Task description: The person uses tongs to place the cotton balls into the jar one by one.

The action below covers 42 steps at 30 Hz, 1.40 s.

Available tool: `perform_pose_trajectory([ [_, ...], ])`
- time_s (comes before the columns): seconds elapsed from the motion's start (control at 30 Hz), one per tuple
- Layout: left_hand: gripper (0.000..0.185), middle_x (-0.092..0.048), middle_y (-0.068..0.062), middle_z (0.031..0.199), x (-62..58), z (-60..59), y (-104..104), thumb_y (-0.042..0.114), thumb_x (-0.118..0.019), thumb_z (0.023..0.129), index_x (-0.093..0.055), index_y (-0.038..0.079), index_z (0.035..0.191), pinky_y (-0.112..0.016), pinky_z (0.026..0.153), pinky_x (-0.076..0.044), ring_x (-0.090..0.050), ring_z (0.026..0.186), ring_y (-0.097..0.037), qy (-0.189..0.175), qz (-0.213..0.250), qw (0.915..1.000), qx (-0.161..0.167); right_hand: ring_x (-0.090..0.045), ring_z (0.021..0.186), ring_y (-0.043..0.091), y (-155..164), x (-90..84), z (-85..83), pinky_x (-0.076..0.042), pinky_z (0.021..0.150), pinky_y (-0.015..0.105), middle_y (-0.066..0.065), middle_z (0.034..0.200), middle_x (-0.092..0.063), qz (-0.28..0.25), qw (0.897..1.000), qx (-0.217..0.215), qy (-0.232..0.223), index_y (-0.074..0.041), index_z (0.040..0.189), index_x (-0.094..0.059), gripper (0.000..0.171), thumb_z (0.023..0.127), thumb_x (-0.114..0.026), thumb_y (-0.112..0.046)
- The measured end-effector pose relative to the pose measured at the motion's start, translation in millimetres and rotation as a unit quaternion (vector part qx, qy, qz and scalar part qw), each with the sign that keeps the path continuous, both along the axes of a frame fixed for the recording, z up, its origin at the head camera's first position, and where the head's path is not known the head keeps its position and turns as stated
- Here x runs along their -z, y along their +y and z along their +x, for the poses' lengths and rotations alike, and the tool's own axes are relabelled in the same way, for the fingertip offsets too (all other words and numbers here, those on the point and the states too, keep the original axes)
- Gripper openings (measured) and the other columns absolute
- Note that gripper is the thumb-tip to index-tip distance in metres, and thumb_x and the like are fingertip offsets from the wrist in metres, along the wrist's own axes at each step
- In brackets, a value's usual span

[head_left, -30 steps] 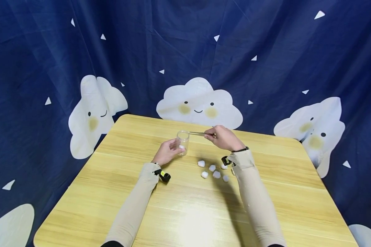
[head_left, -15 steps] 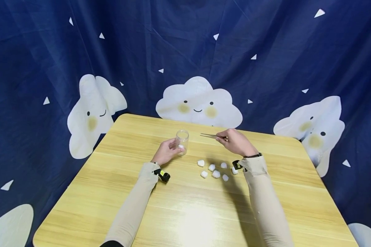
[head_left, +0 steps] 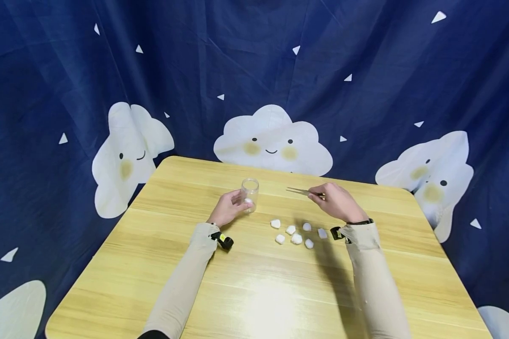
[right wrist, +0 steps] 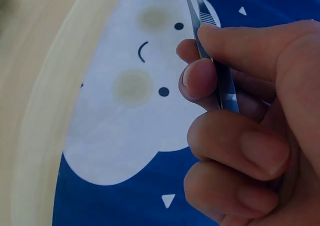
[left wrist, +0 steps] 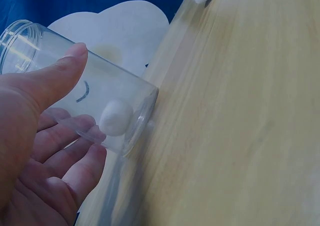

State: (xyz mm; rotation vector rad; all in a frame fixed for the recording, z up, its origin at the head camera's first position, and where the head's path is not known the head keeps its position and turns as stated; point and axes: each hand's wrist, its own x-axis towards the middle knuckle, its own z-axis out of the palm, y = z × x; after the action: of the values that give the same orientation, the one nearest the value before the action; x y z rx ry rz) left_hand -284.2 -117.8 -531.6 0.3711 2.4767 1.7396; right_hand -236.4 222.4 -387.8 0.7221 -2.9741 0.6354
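Currently between transfers: left hand grips the jar on the bench, one cotton ball inside. Right hand pinches empty tweezers. Next: lower the tips onto a loose ball.

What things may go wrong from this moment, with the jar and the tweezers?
1. The left hand holds the clear jar only at its side, so a knock might tip it and spill the cotton ball inside.
2. The right hand pinches thin tweezers; the loose cotton balls lie close together, so the tips may push neighbours away.
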Motion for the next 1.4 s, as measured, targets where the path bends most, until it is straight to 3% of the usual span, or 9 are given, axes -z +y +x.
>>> perform_pose_trajectory([
  [0.13,0.065,-0.061,-0.015,0.149,-0.7,0.4,1,0.025,-0.082,0.091,-0.056,0.007,0.147,-0.045,0.118,-0.050,-0.060,0.137,-0.034,0.000,0.001,1.0000,0.001,-0.074,0.091,0.021,8,3.6,5.2,-0.061,0.079,0.042,0.012,0.106,-0.080,-0.003,1.000,0.010,0.004,-0.005,0.117,-0.078,0.023,0.104,-0.063,-0.016],
  [0.57,0.066,-0.059,-0.016,0.150,-1.5,2.9,0,0.026,-0.081,0.091,-0.055,0.007,0.148,-0.045,0.119,-0.049,-0.059,0.138,-0.034,-0.002,0.001,1.0000,0.000,-0.076,0.104,0.032,30,20.7,18.0,-0.062,0.092,0.052,0.016,0.112,-0.079,-0.001,0.999,0.037,-0.012,-0.004,0.120,-0.077,0.027,0.104,-0.062,-0.019],
  [0.83,0.066,-0.058,-0.016,0.151,-1.3,2.5,1,0.025,-0.081,0.091,-0.054,0.006,0.149,-0.046,0.119,-0.049,-0.059,0.138,-0.035,0.000,-0.002,1.0000,-0.002,-0.076,0.099,0.028,39,28.2,22.3,-0.062,0.089,0.050,0.015,0.109,-0.080,0.005,0.999,0.044,-0.001,-0.005,0.119,-0.077,0.025,0.103,-0.063,-0.019],
  [1.0,0.066,-0.058,-0.018,0.151,-2.2,2.7,1,0.025,-0.080,0.092,-0.053,0.005,0.149,-0.046,0.119,-0.049,-0.058,0.138,-0.036,0.001,-0.003,1.0000,0.001,-0.073,0.087,0.019,43,32.7,24.7,-0.061,0.081,0.044,0.015,0.109,-0.080,0.004,0.999,0.040,0.000,-0.004,0.119,-0.077,0.025,0.103,-0.063,-0.016],
  [1.4,0.070,-0.058,-0.016,0.151,-1.0,2.0,-1,0.028,-0.081,0.091,-0.052,0.006,0.150,-0.045,0.119,-0.049,-0.058,0.138,-0.035,-0.002,-0.006,1.0000,0.002,-0.075,0.106,0.037,50,42.3,32.4,-0.062,0.092,0.055,0.021,0.115,-0.078,-0.002,0.999,0.037,-0.005,-0.001,0.119,-0.076,0.026,0.103,-0.064,-0.017],
])
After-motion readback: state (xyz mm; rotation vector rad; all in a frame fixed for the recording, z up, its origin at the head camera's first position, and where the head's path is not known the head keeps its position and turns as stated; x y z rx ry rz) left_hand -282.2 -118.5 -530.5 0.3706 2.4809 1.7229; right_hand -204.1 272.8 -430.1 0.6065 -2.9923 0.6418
